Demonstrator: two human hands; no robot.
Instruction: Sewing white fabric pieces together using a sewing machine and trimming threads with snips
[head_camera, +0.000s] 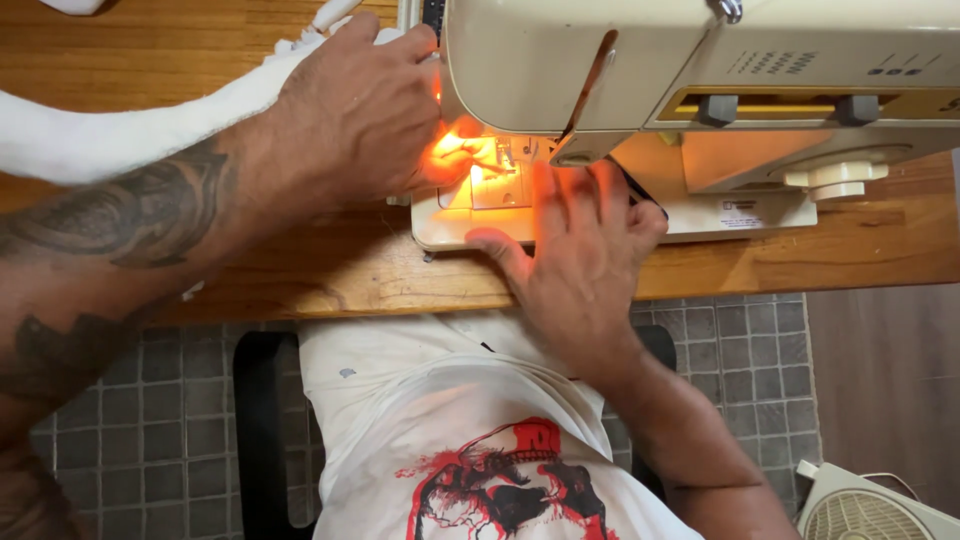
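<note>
A white fabric strip (90, 135) runs with its long axis from the left edge up toward upper centre. The left hand (355, 115) rests on it, fingers curled down beside the lit needle plate (490, 180). The right hand (580, 255) lies flat, fingers spread, on the cream sewing machine (700, 60) base at centre.
</note>
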